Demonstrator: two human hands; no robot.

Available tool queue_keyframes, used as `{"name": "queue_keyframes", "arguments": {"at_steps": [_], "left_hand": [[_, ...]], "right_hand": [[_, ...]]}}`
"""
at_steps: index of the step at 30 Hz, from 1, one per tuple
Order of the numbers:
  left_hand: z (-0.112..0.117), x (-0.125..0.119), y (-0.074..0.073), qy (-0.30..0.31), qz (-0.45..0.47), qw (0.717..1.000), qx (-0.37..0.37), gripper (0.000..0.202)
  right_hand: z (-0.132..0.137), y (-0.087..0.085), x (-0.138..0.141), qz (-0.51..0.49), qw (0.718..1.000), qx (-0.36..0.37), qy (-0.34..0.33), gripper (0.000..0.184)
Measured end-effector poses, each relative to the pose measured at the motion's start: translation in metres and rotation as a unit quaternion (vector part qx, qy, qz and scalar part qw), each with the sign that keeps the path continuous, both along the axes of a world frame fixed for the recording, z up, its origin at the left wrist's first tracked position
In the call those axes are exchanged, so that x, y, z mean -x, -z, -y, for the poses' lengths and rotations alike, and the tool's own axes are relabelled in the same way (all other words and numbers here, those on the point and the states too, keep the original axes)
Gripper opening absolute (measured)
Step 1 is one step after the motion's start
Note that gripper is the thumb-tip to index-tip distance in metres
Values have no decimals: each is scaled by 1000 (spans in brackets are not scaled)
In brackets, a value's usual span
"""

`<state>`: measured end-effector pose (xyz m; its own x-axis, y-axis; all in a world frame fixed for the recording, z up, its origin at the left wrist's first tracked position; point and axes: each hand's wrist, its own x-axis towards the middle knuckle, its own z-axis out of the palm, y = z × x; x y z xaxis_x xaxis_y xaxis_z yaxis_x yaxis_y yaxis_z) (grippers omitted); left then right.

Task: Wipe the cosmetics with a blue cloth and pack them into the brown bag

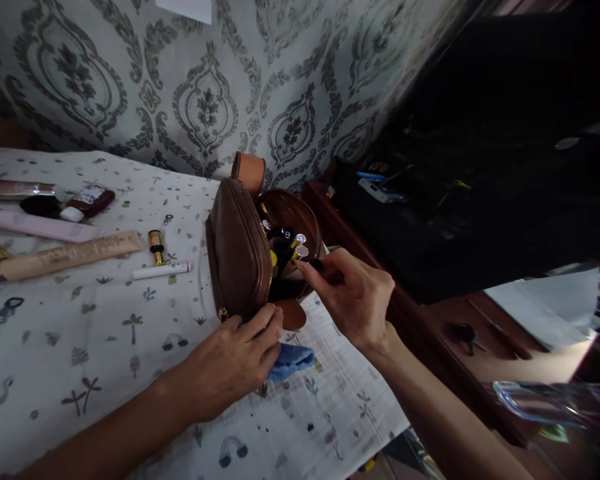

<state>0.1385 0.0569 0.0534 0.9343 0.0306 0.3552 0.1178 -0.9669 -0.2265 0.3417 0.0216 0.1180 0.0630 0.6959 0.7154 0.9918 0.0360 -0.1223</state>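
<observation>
A brown pouch [237, 250] stands unzipped on the surface [80, 347], near the far right corner by the patterned wall, its mouth turned toward the right. Inside it are dark tubes, some yellow bits and a few clear caps, packed too close to tell apart.

The right hand [353, 293] is at the opening, thumb and forefinger pinched on a small black stick [315, 265] just at the pouch's rim. The left hand [230, 363] lies against the pouch's near end, fingers bent over the bottom corner and over a blue cloth [293, 360] beneath them; whether it truly grips the pouch I cannot tell. The two hands are near each other but not touching.

Off to the left, well apart from the pouch, lie a long beige tube [70, 253], a gold lipstick [156, 245], a white stick [161, 270], a pink tube [40, 227] and a dark red bottle [90, 200].
</observation>
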Motion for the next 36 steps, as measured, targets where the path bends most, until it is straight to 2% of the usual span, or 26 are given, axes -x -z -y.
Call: {"name": "queue_keyframes", "arguments": {"at_steps": [3,9,15,21,23,27,33,36], "left_hand": [[0,0,-1,-2,0,1000,-5,31],[-1,1,1,2,-7,1000,-15,36],[-1,2,3,3,-27,1000,-2,42],[1,2,4,-14,-34,999,10,34],[1,2,4,-15,-37,999,8,34],[1,2,3,-13,-46,999,-4,40],[1,3,-1,-19,-41,999,-2,34],[1,3,-2,-16,-38,999,-4,36]], "right_hand": [[-2,-1,2,-34,999,3,-10,40],[-6,-11,-6,-50,994,75,-60,39],[-8,-24,-15,40,988,142,-43,33],[-12,-28,-13,107,964,235,-62,10],[-12,-29,-14,105,960,252,-53,8],[-13,-26,-18,89,963,255,-14,16],[-16,-21,-12,132,957,257,15,3],[-16,-18,-8,158,953,259,24,2]]}}
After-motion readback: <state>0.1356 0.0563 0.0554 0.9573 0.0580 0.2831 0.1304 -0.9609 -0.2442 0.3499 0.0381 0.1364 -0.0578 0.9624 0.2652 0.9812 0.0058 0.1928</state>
